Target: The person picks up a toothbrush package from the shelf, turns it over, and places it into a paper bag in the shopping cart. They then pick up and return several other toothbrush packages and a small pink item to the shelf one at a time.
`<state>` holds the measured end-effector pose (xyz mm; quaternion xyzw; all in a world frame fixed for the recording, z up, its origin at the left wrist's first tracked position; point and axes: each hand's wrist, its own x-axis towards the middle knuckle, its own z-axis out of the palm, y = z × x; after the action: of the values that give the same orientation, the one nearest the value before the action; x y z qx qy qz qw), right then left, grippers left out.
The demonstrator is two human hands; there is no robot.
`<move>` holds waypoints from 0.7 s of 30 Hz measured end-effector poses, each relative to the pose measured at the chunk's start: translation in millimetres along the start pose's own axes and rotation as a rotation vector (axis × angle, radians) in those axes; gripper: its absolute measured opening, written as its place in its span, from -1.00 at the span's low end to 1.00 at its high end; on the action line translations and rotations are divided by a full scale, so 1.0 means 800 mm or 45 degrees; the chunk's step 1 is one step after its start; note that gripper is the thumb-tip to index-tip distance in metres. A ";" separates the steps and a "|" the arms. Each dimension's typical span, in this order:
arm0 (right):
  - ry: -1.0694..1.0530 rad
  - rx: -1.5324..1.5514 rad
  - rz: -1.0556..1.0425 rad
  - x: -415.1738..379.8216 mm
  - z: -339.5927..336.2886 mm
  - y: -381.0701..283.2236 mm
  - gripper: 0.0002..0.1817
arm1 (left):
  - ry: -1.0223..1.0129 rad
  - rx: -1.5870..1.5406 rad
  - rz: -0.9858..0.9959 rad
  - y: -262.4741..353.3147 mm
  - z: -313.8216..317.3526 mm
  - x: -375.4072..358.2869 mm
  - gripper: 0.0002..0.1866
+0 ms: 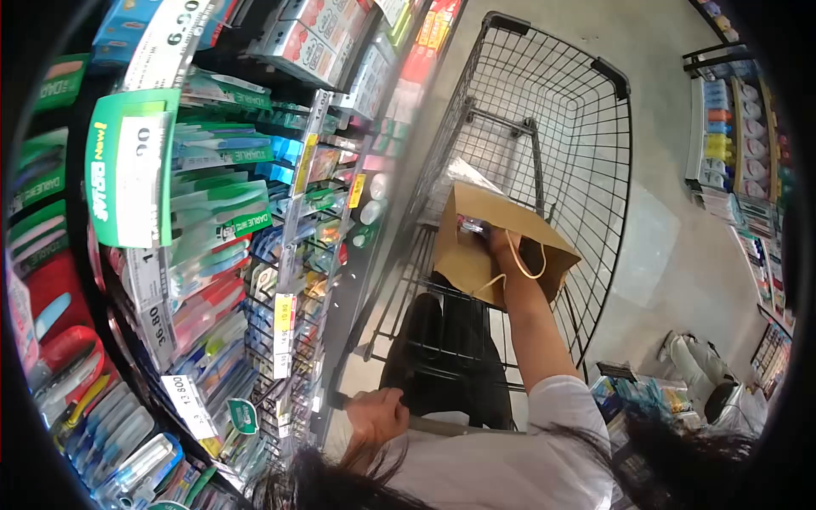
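My left hand [376, 416] is closed around the handle bar [463, 432] of a black wire shopping cart [618, 170]. My right arm reaches forward into a brown paper bag [484, 206] that stands open in the cart, with twisted paper handles. Inside its mouth, my right hand [505, 243] is partly hidden, fingers curled at a small shiny package [473, 226] whose kind I cannot make out. A white sheet or packet [473, 174] shows just behind the bag.
Shelves of packaged toothbrushes [217, 204] run close along the left, with price tags [189, 406] sticking out. On the right, more shelves [722, 136] line the aisle. A grey-white bag-like item [699, 374] lies near packaged goods [637, 395] at lower right.
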<state>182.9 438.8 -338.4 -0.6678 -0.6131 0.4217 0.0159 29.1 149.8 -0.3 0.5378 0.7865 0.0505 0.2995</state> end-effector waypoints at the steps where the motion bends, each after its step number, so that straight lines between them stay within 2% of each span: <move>1: 0.014 -0.063 -0.037 0.002 0.006 0.007 -0.52 | 0.015 -0.034 0.004 0.002 -0.002 0.000 -0.83; 3: 0.047 -0.201 -0.102 0.002 0.013 0.026 -0.51 | -0.011 -0.044 -0.006 0.004 -0.004 0.002 -0.80; 6: 0.441 -0.784 -0.654 0.018 0.044 0.071 -0.48 | -0.017 -0.036 -0.006 0.006 -0.005 0.005 -0.81; 9: 0.192 -0.682 -0.571 -0.006 -0.008 0.014 -0.39 | -0.072 -0.016 -0.007 0.009 -0.013 0.012 -0.82; 12: 0.041 -0.628 -0.452 0.018 -0.007 0.042 -0.32 | -0.063 -0.027 0.010 0.008 -0.014 0.016 -0.82; 14: -0.036 -0.644 -0.347 0.054 0.012 0.091 -0.27 | -0.060 -0.025 0.017 0.009 -0.014 0.019 -0.82; 18: -0.109 -0.760 -0.301 0.047 0.010 0.087 -0.24 | -0.029 -0.035 0.040 0.007 -0.013 0.019 -0.82; 21: -0.111 -0.859 -0.345 0.026 -0.017 0.036 -0.23 | 0.027 -0.039 0.056 0.006 -0.013 0.026 -0.83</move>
<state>211.4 456.0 -356.6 -0.5296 -0.8007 0.2179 -0.1757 22.4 172.6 1.2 0.5497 0.7768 0.0750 0.2982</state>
